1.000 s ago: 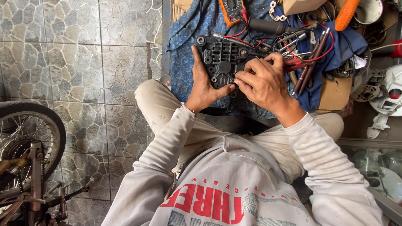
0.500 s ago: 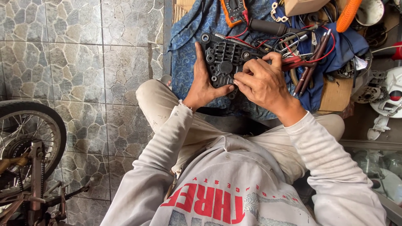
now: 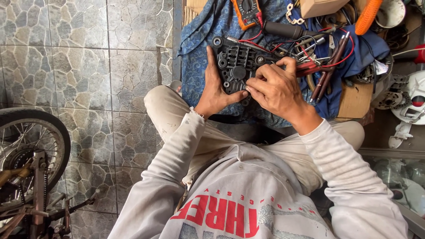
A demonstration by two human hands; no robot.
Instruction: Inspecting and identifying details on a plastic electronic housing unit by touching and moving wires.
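**Black part under inspection**

Nothing much has shifted since earlier; left hand (image 3: 215, 90) grips black finned part (image 3: 237, 66) on blue cloth (image 3: 199, 40), thumb pressing; right hand (image 3: 276, 88) fingertips pinch its edge (red leads beside); probing step, next needs steady grip.

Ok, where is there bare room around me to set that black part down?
Bare room: the stone floor tiles, between the blue cloth and the wheel. Crowded: the cloth beyond the black part, held by the left hand and right hand, carries a multimeter, red wires and tools.
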